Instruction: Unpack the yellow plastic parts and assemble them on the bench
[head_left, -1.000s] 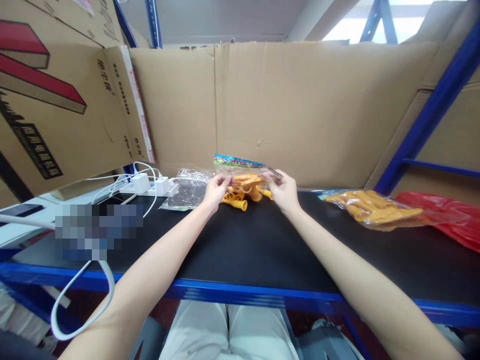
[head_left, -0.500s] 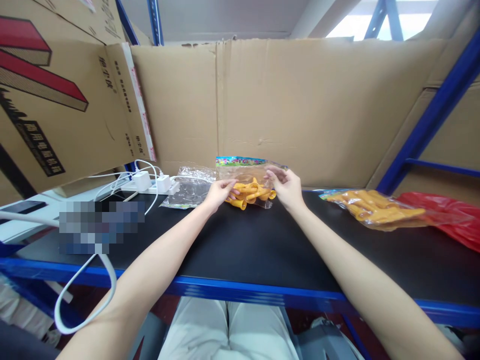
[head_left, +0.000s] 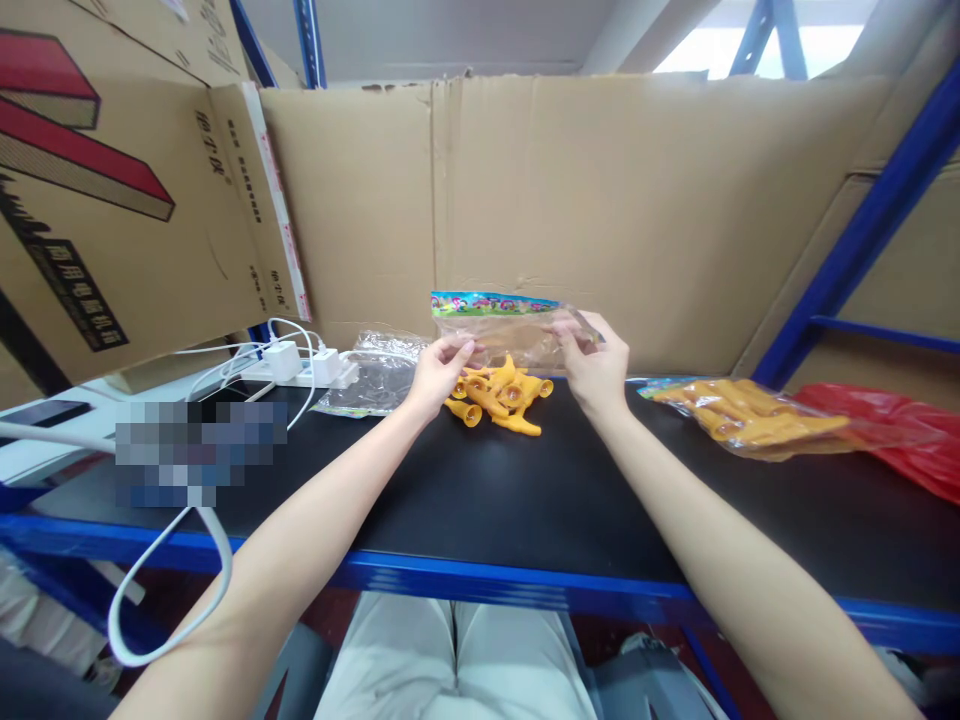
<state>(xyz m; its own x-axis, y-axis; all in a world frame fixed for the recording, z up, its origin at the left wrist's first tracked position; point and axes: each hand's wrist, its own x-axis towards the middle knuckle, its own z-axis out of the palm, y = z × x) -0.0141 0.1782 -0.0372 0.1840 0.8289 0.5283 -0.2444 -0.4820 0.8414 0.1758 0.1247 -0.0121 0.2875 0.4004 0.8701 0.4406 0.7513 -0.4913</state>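
A clear plastic bag [head_left: 501, 330] with a colourful printed header strip hangs upside down above the black shelf top [head_left: 480, 480]. My left hand [head_left: 435, 375] pinches its left lower edge and my right hand [head_left: 592, 365] pinches its right lower edge. Just below the bag lies a small heap of yellow plastic trumpet-shaped toys [head_left: 496, 395], loose on the shelf between my two hands.
Another bag of yellow toys [head_left: 739, 415] lies at the right beside red plastic [head_left: 892, 440]. An empty clear bag [head_left: 375, 375] lies left of my hands. A white power strip with chargers [head_left: 300, 370] and cables sits further left. Cardboard walls [head_left: 600, 220] close the back.
Both hands have lifted the bag upward, and the yellow toys have slid out of it onto the black shelf top.
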